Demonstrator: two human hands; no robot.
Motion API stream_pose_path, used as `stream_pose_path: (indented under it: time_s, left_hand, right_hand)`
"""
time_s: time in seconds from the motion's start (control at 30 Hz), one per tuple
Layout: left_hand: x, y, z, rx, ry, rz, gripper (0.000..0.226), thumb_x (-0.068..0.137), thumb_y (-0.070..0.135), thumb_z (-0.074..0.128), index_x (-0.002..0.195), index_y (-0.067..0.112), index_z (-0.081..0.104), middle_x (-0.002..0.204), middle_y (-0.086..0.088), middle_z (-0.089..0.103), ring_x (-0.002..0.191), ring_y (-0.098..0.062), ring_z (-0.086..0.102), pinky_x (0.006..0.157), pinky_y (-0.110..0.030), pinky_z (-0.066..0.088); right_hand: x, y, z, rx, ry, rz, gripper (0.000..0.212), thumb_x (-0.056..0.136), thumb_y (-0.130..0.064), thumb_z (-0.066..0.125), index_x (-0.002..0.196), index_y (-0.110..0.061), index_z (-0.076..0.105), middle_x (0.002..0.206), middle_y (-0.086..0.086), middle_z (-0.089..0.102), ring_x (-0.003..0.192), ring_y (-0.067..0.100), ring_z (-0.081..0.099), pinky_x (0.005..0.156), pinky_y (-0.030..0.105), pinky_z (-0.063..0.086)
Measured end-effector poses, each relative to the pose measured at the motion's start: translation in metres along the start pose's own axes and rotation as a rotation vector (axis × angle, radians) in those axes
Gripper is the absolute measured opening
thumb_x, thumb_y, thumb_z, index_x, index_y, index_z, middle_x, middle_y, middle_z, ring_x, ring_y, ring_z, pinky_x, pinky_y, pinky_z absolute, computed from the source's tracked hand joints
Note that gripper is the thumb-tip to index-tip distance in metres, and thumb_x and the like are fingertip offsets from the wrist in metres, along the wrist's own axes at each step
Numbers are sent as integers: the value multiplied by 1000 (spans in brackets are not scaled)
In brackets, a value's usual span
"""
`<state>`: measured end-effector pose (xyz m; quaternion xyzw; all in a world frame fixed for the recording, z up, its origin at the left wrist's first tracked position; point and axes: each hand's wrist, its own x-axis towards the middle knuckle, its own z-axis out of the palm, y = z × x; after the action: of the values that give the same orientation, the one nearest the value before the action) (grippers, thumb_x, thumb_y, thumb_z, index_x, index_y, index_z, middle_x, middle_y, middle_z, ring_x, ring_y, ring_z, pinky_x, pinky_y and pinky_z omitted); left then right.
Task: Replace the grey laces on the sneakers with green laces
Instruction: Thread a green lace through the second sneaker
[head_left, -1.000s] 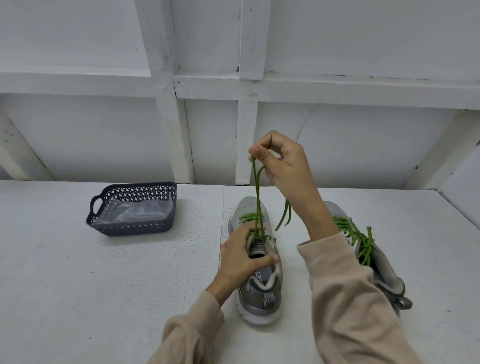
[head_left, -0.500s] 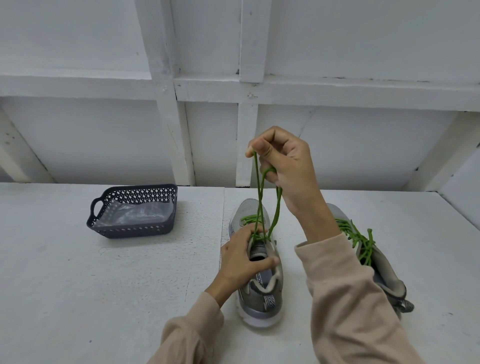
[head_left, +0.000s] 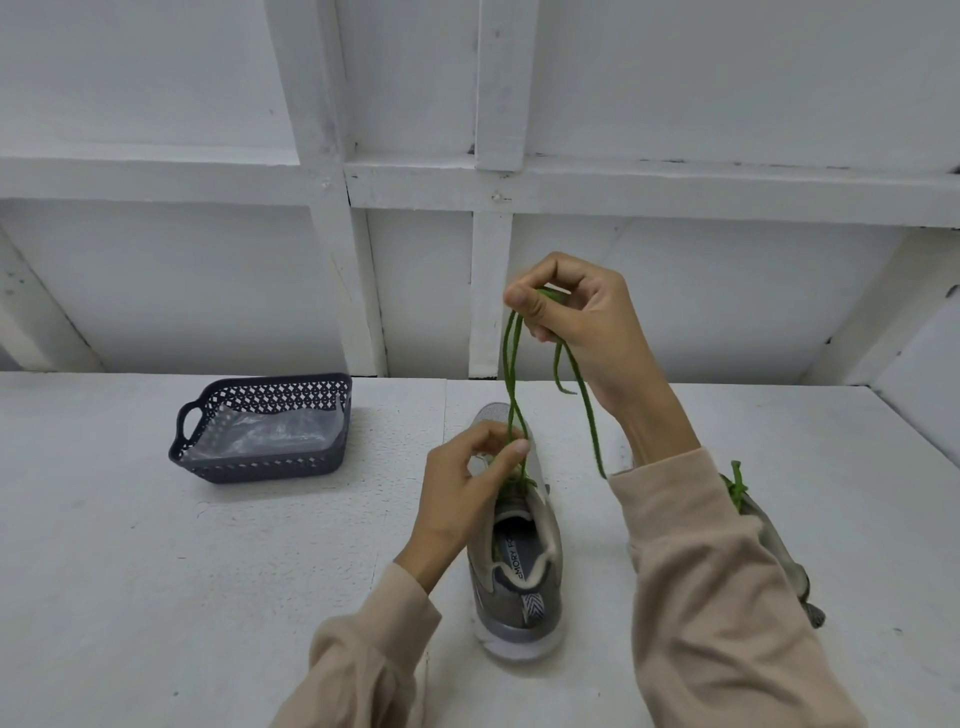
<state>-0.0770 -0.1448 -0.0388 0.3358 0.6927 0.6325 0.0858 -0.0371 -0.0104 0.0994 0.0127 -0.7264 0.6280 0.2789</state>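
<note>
Snugging the sneaker: right hand pinches the green lace ends high, left hand pinches strands below; knotting seems next.

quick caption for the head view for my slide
Relacing the grey sneaker: right hand holds the green lace high, left hand pinches it near the tongue.

Grey sneaker stands upright, toe pointing away, its green lace drawn upward; second sneaker sits to its right, also green-laced.
</note>
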Motion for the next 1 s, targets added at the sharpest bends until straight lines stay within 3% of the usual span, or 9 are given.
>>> stream_pose_path:
  time_s: [0.2, 0.3, 0.47, 0.6, 0.7, 0.77, 0.87, 1.0]
  left_hand:
    - [19, 30, -4, -99, -18, 27, 12, 89, 24, 68, 96, 14, 68, 61, -3, 61, 55, -15, 59, 65, -23, 52]
    - [29, 39, -8, -105, -15, 57, 17, 91, 30, 66, 95, 13, 66, 52, -5, 56, 47, -21, 54, 60, -28, 48]
    - [40, 48, -14, -105, -10, 88, 27, 94, 36, 62, 81, 13, 69, 44, -2, 50, 43, -22, 50, 63, -36, 48]
    - [44, 52, -16, -125, -57, 79, 35, 101, 31, 50, 80, 12, 71, 45, -1, 49, 45, -23, 50, 62, -30, 46]
    - [43, 55, -17, -186, -80, 22, 40, 104, 25, 42, 90, 4, 72, 48, -3, 47, 46, -24, 49, 60, -24, 45]
    - [43, 56, -19, -222, -84, -7, 41, 105, 24, 38, 98, 3, 72, 49, -3, 47, 46, -22, 48, 60, -23, 45]
    - [45, 57, -20, -242, -69, -28, 40, 105, 25, 37, 100, 6, 72, 53, -5, 51, 46, -22, 47, 60, -27, 45]
    - [46, 56, -19, -194, -26, -57, 39, 104, 28, 39, 100, 8, 73, 62, -4, 58, 45, -22, 48, 63, -32, 44]
  right_hand:
    - [3, 4, 0, -16, -20, -3, 19, 78, -21, 74, 80, -6, 62, 76, 18, 52, 61, 14, 44, 61, 21, 42]
    - [4, 7, 0, -27, -40, -1, 13, 80, -14, 74, 79, -7, 63, 77, 17, 53, 63, 12, 46, 62, 19, 42]
    - [4, 12, -5, -39, -74, 38, 11, 77, -4, 76, 81, 1, 67, 80, 7, 62, 75, 13, 58, 73, 21, 50]
    - [0, 16, -12, -77, -81, 43, 14, 80, -5, 74, 89, 5, 71, 83, 2, 65, 76, 9, 60, 73, 19, 49]
    - [-3, 21, -19, -80, -63, 90, 17, 90, -15, 64, 95, -2, 74, 90, 4, 71, 80, 15, 62, 78, 23, 50]
    - [-6, 24, -25, -60, -50, 107, 15, 93, -11, 59, 98, -8, 73, 96, 6, 73, 87, 16, 67, 84, 25, 52]
    - [-10, 23, -34, -31, -82, 143, 21, 88, 4, 62, 102, -8, 71, 95, 9, 73, 90, 19, 69, 81, 25, 54]
    - [-17, 22, -39, -20, -104, 244, 27, 77, 5, 72, 103, -1, 70, 96, 20, 72, 80, 28, 69, 72, 28, 57]
